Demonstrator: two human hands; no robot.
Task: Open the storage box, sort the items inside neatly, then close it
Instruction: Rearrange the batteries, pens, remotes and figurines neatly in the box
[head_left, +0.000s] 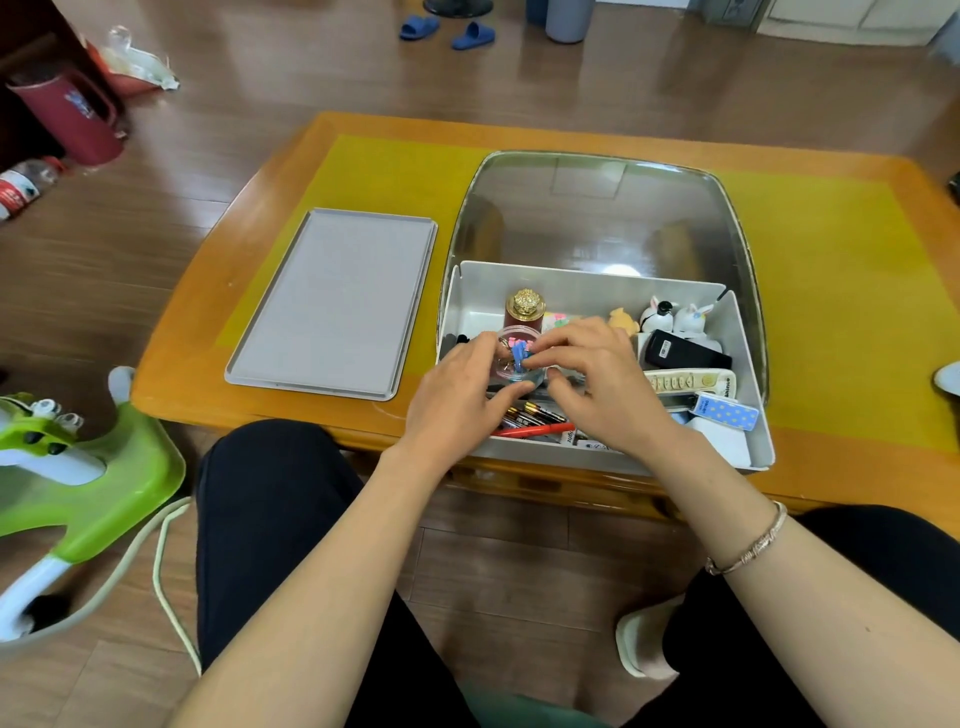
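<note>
Storage box (597, 291), lid raised, stands on the wooden table (831, 467) at its near edge, right of the grey tray (332, 306).
Inside: black remote (685, 353), red pen (535, 430), batteries (535, 413). Left hand (462, 395) and right hand (602, 384) both grip a small clear round container (517, 364) of coloured clips above the box's left half.

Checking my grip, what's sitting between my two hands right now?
Head view: a small clear round plastic container of coloured clips sits between the left hand and right hand, above the open white storage box.
</note>
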